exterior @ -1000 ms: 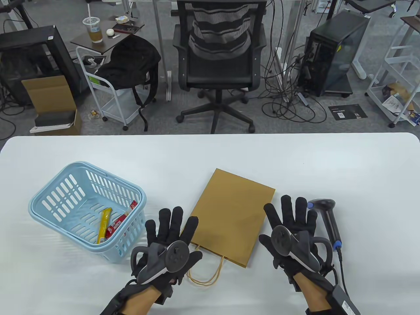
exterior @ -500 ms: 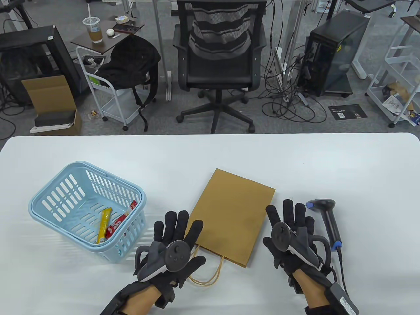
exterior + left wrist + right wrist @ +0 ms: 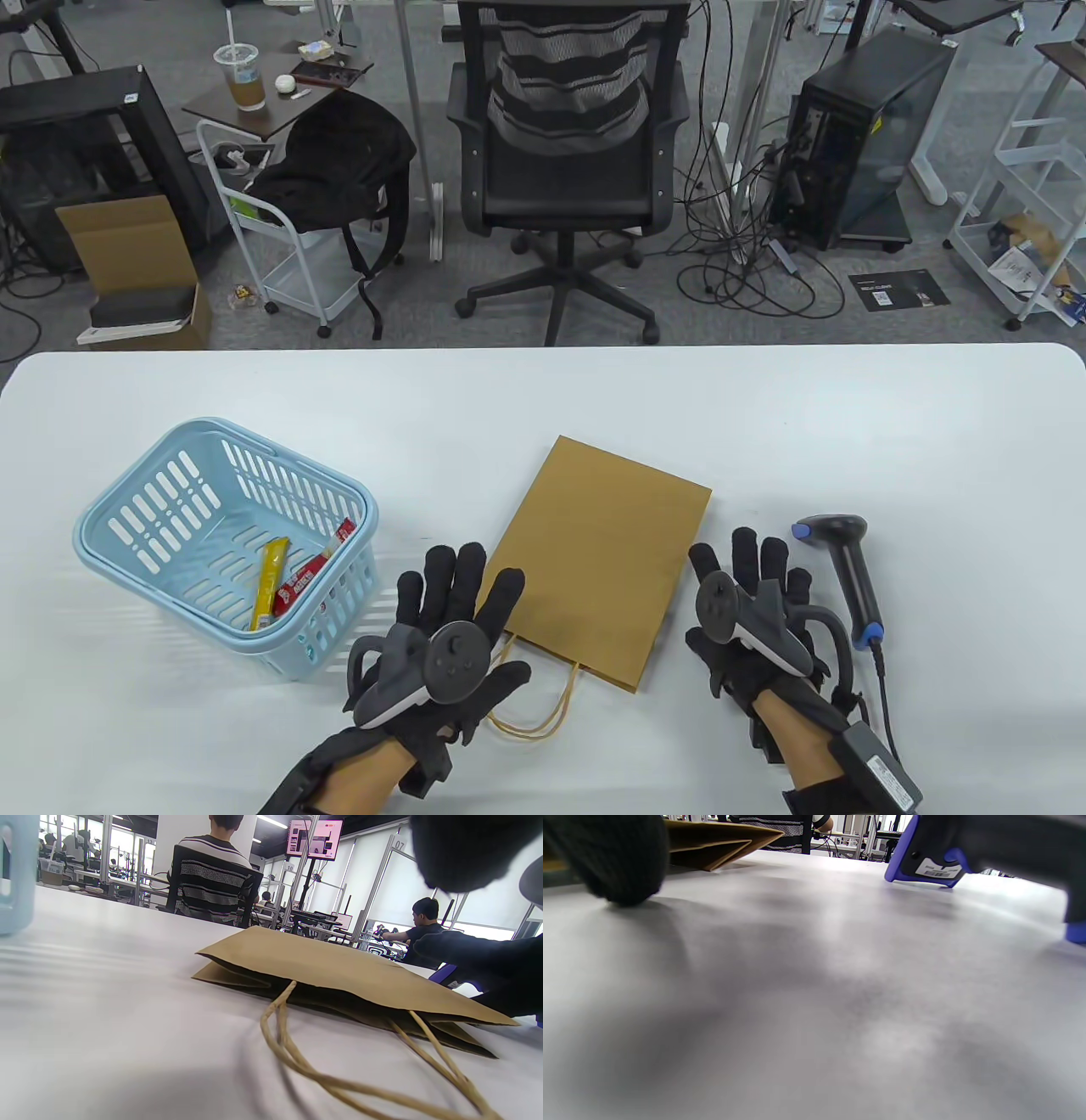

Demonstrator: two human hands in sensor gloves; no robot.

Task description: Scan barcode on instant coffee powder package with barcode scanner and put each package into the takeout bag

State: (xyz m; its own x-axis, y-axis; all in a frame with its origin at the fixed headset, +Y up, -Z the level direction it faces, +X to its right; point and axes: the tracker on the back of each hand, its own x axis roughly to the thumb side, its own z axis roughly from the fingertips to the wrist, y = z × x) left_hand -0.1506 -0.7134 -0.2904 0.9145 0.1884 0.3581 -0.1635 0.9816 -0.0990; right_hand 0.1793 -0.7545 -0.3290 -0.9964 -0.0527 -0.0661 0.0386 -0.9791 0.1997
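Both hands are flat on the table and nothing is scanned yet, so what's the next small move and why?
Probably move the right hand sideways to grip the barcode scanner, which lies untouched just beside it. The coffee packages are all in the blue basket, and the takeout bag lies flat.

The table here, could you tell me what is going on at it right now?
Nothing is being held yet. The left hand lies open at the mouth of the flat paper bag; the right hand lies open beside the scanner. Two coffee sticks lie in the blue basket, unscanned.
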